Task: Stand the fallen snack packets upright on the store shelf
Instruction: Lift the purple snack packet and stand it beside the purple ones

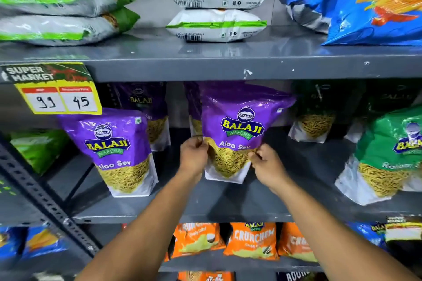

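A purple Aloo Sev packet (239,130) stands upright in the middle of the grey middle shelf (228,203). My left hand (194,155) grips its left edge and my right hand (267,164) pinches its right edge, both at the lower half. A second purple Aloo Sev packet (114,150) stands upright to the left, and two more purple packets (146,107) stand behind. On the top shelf (205,64) two white-and-green packets (215,8) lie flat, stacked, and another stacked pair (57,7) lies flat at the left.
Green packets (388,155) stand at the right of the middle shelf, a darker one (317,116) behind. A blue packet (374,4) leans at the top right. Orange packets (251,242) fill the lower shelf. A yellow price tag (59,93) hangs at the left.
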